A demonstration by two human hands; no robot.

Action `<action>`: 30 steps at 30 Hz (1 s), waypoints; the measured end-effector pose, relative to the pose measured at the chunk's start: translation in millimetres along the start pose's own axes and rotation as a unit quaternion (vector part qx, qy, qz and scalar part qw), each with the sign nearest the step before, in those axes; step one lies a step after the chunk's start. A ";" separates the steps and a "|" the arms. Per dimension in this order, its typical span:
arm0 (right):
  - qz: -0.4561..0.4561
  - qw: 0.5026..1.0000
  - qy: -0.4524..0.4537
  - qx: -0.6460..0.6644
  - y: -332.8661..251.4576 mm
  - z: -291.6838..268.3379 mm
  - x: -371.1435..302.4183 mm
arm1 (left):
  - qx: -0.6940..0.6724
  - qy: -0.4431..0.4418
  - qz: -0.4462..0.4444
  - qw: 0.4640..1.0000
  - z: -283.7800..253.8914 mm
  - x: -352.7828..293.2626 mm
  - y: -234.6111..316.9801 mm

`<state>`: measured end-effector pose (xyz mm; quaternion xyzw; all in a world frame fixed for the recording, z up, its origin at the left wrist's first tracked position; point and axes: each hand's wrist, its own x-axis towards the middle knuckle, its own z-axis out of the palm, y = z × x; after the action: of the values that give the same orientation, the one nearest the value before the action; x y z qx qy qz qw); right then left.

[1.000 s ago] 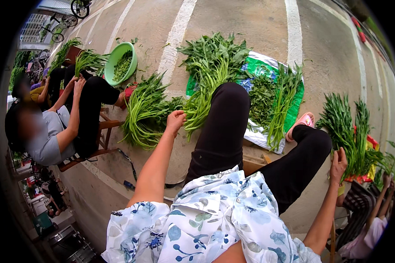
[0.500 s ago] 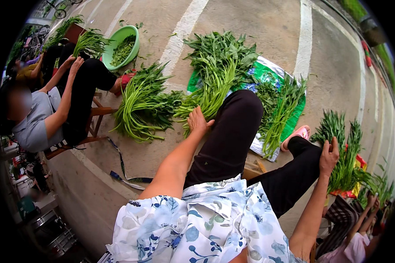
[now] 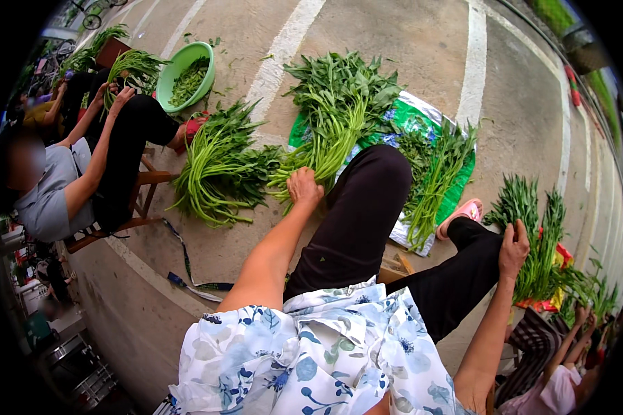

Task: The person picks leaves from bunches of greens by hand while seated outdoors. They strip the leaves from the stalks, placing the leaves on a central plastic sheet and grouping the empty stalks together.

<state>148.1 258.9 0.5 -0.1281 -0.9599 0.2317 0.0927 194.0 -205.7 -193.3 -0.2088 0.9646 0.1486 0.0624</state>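
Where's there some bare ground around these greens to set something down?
There's bare pavement between the green sheet and the greens beside the right hand, beyond the pink sandal. Another patch, with a painted stripe, lies between the green basin and middle pile. It's crowded around the left hand, between the left pile and left knee.

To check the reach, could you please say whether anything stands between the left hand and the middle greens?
Nothing visible does: the left hand is at the middle greens' stems, with the left knee to its right.
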 end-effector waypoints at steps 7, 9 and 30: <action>0.020 0.999 -0.031 0.033 -4.3 1.0 2.7 | -0.162 -0.018 -0.055 0.985 -25.1 18.9 -7.0; 0.015 0.999 -0.035 0.028 -2.2 0.1 3.1 | -0.218 -0.027 -0.052 0.974 -32.0 25.1 -3.8; 0.007 0.999 -0.028 0.018 -4.1 0.4 2.3 | -0.040 -0.145 -0.227 0.962 -5.5 24.6 32.5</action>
<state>145.0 255.9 2.3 -0.1268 -0.9568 0.2532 0.0662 157.7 -188.6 -184.1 -0.4011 0.8656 0.1979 0.2253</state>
